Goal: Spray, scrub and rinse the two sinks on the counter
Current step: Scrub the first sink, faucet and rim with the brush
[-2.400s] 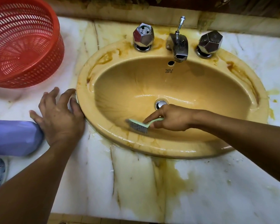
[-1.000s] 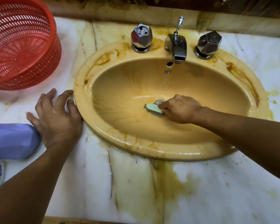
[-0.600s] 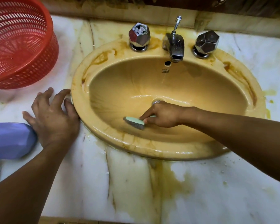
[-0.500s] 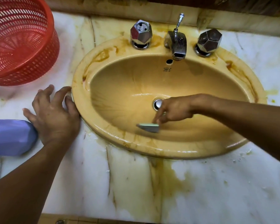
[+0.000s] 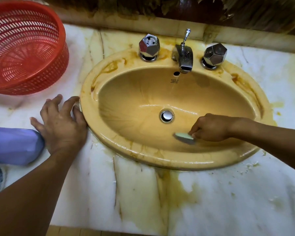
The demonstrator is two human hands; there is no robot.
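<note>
Sink (image 5: 177,161): an oval, mustard-yellow basin set into the counter (image 5: 237,206). The bowl is glossy and wet, with brown streaks on the rim at 10 and 2 o'clock.
Drain (image 5: 166,116): a chrome plug at the bottom centre of the bowl, uncovered.
Right hand (image 5: 211,128): inside the bowl at roughly 4 o'clock from the drain, knuckles up. The fingers are curled tightly round the handle of the brush (image 5: 183,136).
Right forearm: enters from 3 o'clock, passes over the sink's right rim and slopes down into the bowl.
Brush: the pale green back faces up and the bristles face down against the bowl's near slope, at about 5 o'clock from the drain. The head points toward 9 o'clock and is slightly blurred.
Left hand (image 5: 63,124): palm down on the counter at 9 o'clock of the sink. The fingers are straight and spread and hold nothing. The thumb and forefinger tip lie against the outer rim.
Left forearm: runs in from 7 o'clock, low over the counter.
Taps: two faceted chrome handles (image 5: 149,45) (image 5: 215,54) flank the spout (image 5: 184,59) at 12 o'clock on the rim.
Red basket (image 5: 46,77): perforated plastic, standing on the counter at 10 o'clock of the sink, apart from it.
Purple object (image 5: 14,145): at 8 o'clock, just beside the left hand's outer edge. Contact cannot be confirmed.
Counter: white marble with yellow-brown staining, heaviest at 6 o'clock below the sink.
</note>
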